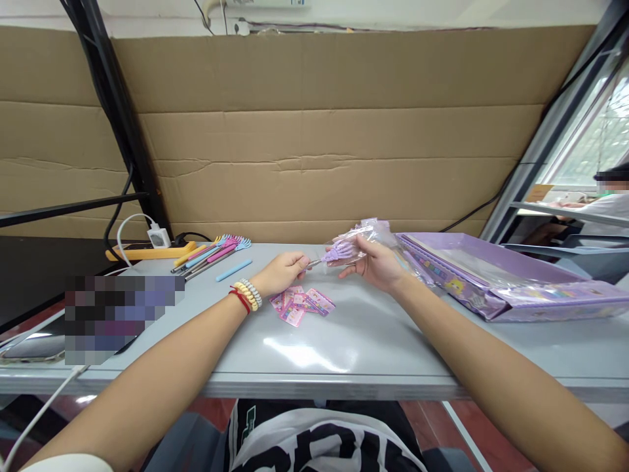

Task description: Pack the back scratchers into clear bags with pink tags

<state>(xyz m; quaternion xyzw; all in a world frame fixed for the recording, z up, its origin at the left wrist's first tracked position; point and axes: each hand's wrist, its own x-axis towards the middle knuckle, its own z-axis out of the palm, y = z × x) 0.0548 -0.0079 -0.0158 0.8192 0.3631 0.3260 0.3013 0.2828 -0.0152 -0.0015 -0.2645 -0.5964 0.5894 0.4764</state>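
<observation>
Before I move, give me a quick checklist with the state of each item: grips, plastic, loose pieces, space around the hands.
1. Left hand pinching the metal shaft of the purple hand-shaped stick: ok.
2. Right hand gripping firmly: cannot tell; it is at the purple head and clear plastic bag, finger contact unclear.
3. Purple head free of the plastic: cannot tell; the film is bunched right around it.
4. Pink cards stacked neatly: not ok; they overlap loosely near the left hand.
5. Colored sticks away from both hands: ok, grouped off to the left.
6. Purple case away from the right forearm: cannot tell; they look close.
</observation>
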